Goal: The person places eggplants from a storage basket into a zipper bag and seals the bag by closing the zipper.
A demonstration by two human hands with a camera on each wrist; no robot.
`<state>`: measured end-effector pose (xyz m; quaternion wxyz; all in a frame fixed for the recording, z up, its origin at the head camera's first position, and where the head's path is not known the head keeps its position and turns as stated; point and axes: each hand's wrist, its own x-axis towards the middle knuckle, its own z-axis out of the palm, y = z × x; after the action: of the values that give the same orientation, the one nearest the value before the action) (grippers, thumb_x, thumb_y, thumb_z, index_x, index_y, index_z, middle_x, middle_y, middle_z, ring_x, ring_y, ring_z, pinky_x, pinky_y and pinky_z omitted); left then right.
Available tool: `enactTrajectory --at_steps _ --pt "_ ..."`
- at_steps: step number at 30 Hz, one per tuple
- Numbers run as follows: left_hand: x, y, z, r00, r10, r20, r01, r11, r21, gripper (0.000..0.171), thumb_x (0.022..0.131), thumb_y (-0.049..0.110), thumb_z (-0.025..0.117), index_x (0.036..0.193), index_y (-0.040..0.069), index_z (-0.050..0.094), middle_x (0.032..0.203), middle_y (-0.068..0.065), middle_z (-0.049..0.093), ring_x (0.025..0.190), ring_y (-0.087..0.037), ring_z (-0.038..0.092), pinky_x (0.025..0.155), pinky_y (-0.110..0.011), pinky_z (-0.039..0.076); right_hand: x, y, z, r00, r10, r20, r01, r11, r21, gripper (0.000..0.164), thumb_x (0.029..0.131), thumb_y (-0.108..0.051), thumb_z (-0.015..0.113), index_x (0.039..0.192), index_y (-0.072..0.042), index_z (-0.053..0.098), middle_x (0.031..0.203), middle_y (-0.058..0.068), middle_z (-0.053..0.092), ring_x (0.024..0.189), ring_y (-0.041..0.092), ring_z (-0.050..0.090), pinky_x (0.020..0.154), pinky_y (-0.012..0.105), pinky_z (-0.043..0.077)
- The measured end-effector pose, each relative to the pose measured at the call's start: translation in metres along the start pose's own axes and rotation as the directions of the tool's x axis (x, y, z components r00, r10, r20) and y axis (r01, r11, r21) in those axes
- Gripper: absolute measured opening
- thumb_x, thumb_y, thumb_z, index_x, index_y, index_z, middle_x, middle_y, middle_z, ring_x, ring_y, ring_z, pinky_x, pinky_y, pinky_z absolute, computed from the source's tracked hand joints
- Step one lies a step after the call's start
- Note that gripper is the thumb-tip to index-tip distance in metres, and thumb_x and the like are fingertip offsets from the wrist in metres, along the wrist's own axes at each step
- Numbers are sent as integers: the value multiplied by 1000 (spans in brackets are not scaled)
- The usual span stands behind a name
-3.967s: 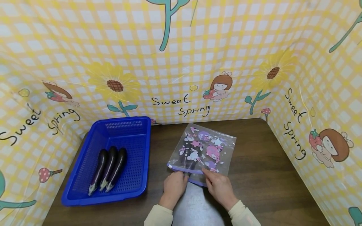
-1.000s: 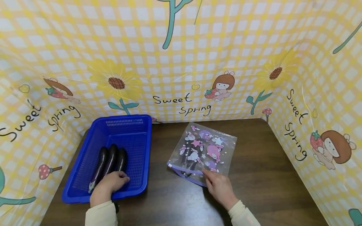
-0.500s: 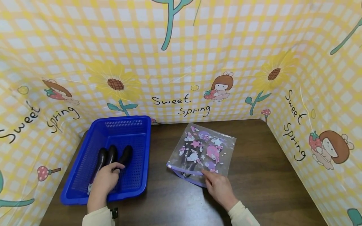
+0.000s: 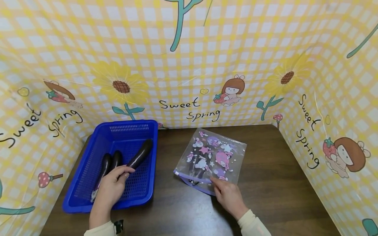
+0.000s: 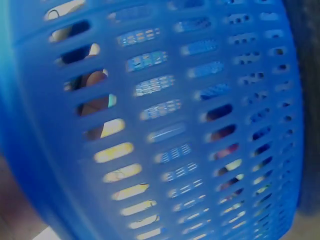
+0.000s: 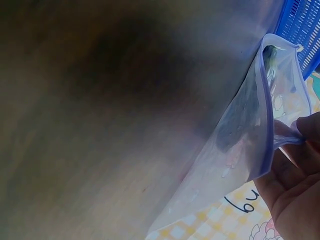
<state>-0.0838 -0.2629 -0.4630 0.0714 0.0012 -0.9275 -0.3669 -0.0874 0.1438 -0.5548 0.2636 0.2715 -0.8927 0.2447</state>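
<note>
A yellow-and-white checked cloth (image 4: 180, 73), printed with flowers, girls and "Sweet Spring", walls in a brown wooden table (image 4: 274, 183). The frame cuts off some prints at its edges.

On the left of the table stands a blue basket (image 4: 155, 157). The left hand (image 4: 112, 186) is inside it, fingers and thumb gripping an eggplant (image 4: 142, 152) by the near end, which the hand covers. Its rounded far end points away and to the right, seen against the basket's right wall; whether it touches there cannot be told. Two more eggplants (image 4: 105, 168) lie side by side in the basket, left of the held one, partly hidden behind the hand. A black band (image 4: 118, 226) shows at the left wrist, mostly beneath the sleeve (image 4: 100, 230).

Right of the basket lies a clear printed bag (image 4: 218, 159) with a purple-edged mouth facing the person. The right hand (image 4: 229, 195) pinches the upper edge between thumb and fingers, holding the mouth apart. Something dark shows inside through the prints, too obscured to name surely.

In the left wrist view the basket's slotted wall blocks nearly everything; shapes behind the slots are broken up. In the right wrist view much of the tabletop is blurred.
</note>
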Motion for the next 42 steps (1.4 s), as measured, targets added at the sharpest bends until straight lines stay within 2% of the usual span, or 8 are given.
enactTrajectory --at_steps 4,7,12,15,23,28,35,42 --pt "-4 7 -3 999 9 37 -9 1000 -5 24 102 2 55 110 14 73 135 -13 61 129 -41 50 96 -59 43 0 0 0 1000 4 10 -4 1000 1 37 72 3 82 108 -3 76 95 9 76 77 22 72 63 38 57" --pt "-6 14 -3 997 42 60 -41 999 -22 25 101 0 56 108 15 74 135 -13 61 130 -41 50 96 -58 44 1 0 0 1000 8 16 -8 1000 -1 37 72 3 81 108 -4 76 95 9 76 76 22 72 63 38 57" --pt "-9 22 4 992 116 39 -115 993 -19 26 96 -5 61 100 17 75 127 -10 67 124 -37 56 93 -53 46 0 0 1 1000 4 16 -4 1000 -4 37 72 3 81 108 -4 76 94 9 76 75 22 72 62 37 57" --pt "-10 27 8 990 136 47 -136 991 -5 28 94 -6 63 96 19 75 123 -7 69 119 -33 60 88 -51 48 0 0 2 1000 2 14 -2 1000 -1 38 72 3 82 109 -4 75 94 8 76 75 21 72 62 37 57" --pt "-15 38 15 985 88 145 -88 996 -7 29 97 -3 60 96 23 75 127 -6 66 119 -30 60 88 -49 48 0 0 1 1000 9 16 -9 1000 1 38 72 3 82 108 -4 75 93 8 76 75 21 72 62 37 57" --pt "-17 41 19 985 91 148 -90 996 -9 30 96 -2 61 94 25 74 125 -5 67 118 -29 61 86 -47 48 0 -1 1 1000 13 12 -13 1000 4 37 72 3 82 108 -4 76 94 8 76 75 21 72 62 37 57" --pt "-24 44 25 983 121 136 -118 993 -32 31 93 -4 64 92 26 74 123 -5 68 119 -32 61 98 -54 46 1 -2 0 1000 23 11 -23 1000 11 36 73 4 82 108 -3 76 95 9 76 77 21 72 63 37 58" --pt "-31 51 32 981 124 147 -120 992 -33 36 93 -3 66 91 32 72 124 0 68 120 -30 61 99 -54 46 1 -2 1 999 38 17 -38 999 7 36 72 3 82 108 -3 76 94 10 76 76 22 72 63 38 57"
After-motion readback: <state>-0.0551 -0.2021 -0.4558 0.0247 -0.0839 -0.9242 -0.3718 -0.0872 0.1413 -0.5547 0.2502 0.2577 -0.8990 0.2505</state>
